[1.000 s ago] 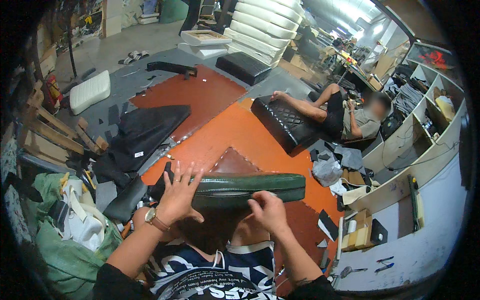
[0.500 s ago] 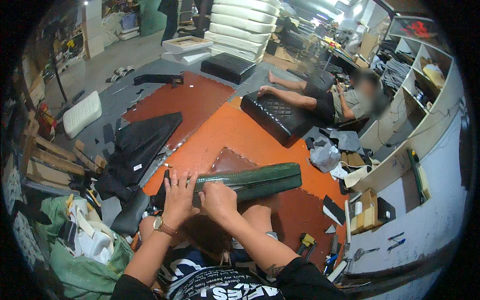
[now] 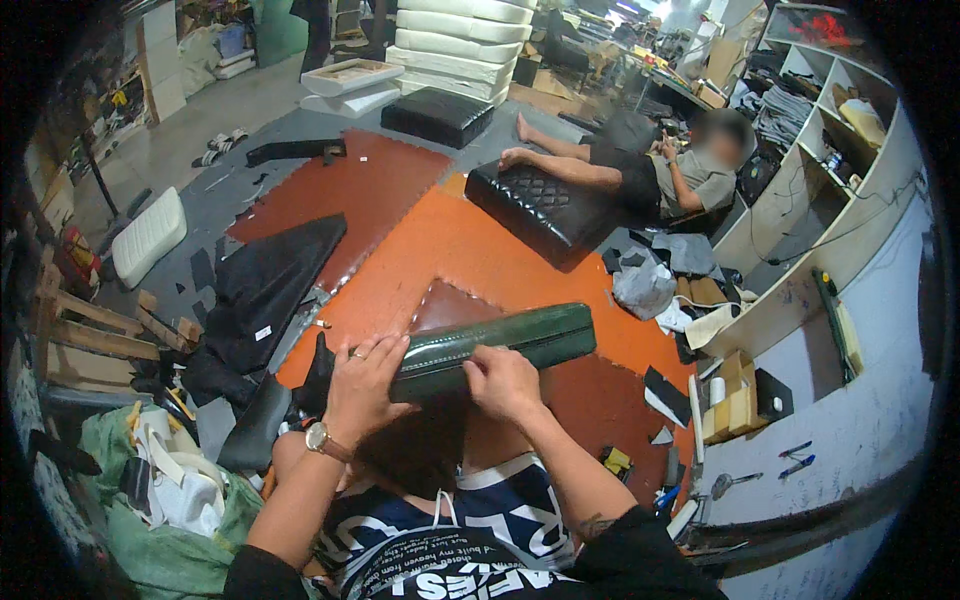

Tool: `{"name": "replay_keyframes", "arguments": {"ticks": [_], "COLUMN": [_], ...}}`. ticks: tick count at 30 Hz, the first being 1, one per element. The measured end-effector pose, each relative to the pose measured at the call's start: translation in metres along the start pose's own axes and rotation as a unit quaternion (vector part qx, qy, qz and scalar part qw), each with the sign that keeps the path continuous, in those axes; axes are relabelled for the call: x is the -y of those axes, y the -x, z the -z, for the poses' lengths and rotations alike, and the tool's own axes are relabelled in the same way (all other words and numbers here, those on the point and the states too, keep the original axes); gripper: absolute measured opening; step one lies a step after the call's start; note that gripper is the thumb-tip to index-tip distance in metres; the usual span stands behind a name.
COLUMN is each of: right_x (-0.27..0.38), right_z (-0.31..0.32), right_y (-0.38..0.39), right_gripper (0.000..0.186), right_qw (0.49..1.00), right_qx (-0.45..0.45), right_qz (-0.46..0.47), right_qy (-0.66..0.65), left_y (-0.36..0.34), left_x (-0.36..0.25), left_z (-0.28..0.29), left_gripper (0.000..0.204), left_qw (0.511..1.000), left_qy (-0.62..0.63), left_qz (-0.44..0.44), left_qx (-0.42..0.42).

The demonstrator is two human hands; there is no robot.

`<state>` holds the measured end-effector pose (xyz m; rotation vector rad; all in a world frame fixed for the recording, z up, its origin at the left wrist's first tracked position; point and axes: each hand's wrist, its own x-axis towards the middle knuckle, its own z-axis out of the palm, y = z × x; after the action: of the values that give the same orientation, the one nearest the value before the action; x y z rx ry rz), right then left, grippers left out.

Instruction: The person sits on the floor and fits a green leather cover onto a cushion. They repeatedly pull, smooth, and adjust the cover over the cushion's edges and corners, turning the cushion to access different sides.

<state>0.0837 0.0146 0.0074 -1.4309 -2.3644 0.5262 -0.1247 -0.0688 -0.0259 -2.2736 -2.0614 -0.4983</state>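
Note:
A long green cushion (image 3: pixel 480 340) with a glossy leather-like cover lies across my lap, slanting up to the right, with a seam along its near side. My left hand (image 3: pixel 366 378), with a ring and a wristwatch, grips its left part, fingers stretched over the top and thumb at the near edge. Farther right, my right hand (image 3: pixel 503 381) is closed with curled fingers at the near edge, pressing thumb and forefinger against the cover by the seam. The cushion's underside is hidden.
A person (image 3: pixel 690 170) reclines against a black quilted cushion (image 3: pixel 545 210) ahead to the right. Black fabric (image 3: pixel 270 290) lies at the left, above a green sack (image 3: pixel 120 500) of scraps. White shelving (image 3: pixel 800 210) stands at the right. White cushions (image 3: pixel 460 50) are stacked at the back.
My right hand has slid right along the cushion's near edge, away from my left hand. My left hand has turned and lies more over the top. The head view has shifted slightly.

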Motion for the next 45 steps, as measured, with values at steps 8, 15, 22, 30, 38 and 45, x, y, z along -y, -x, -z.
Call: {"name": "replay_keyframes", "arguments": {"ticks": [8, 15, 22, 30, 38, 45], "right_x": [-0.064, -0.197, -0.256, -0.268, -0.186, -0.16], "right_z": [-0.003, 0.039, 0.056, 0.019, -0.106, -0.132], "right_y": [0.015, 0.023, -0.021, -0.028, 0.109, 0.036], "right_gripper": [0.028, 0.043, 0.089, 0.075, 0.06, 0.047], "right_qw": [0.998, 0.951, 0.901, 0.833, 0.532, 0.794], "right_qx": [-0.036, -0.143, 0.032, -0.076, -0.269, -0.341], "right_qz": [-0.041, -0.126, -0.292, -0.36, -0.39, -0.307], "right_qy": [-0.028, -0.244, -0.32, -0.413, -0.701, -0.399], "left_y": [-0.039, -0.009, 0.055, 0.05, -0.025, 0.026], "left_x": [-0.058, -0.026, 0.003, 0.007, 0.111, 0.149], "left_z": [-0.025, -0.019, -0.081, -0.092, -0.114, -0.174], "left_gripper": [0.114, 0.091, 0.08, 0.081, 0.072, 0.072], "left_qw": [0.996, 0.993, 0.489, 0.5, 0.715, 0.466], "left_qy": [-0.058, 0.073, 0.726, 0.697, 0.531, 0.612], "left_qz": [-0.052, 0.044, 0.418, 0.457, 0.369, 0.518], "left_qx": [0.036, -0.083, -0.244, -0.237, -0.265, -0.374]}}
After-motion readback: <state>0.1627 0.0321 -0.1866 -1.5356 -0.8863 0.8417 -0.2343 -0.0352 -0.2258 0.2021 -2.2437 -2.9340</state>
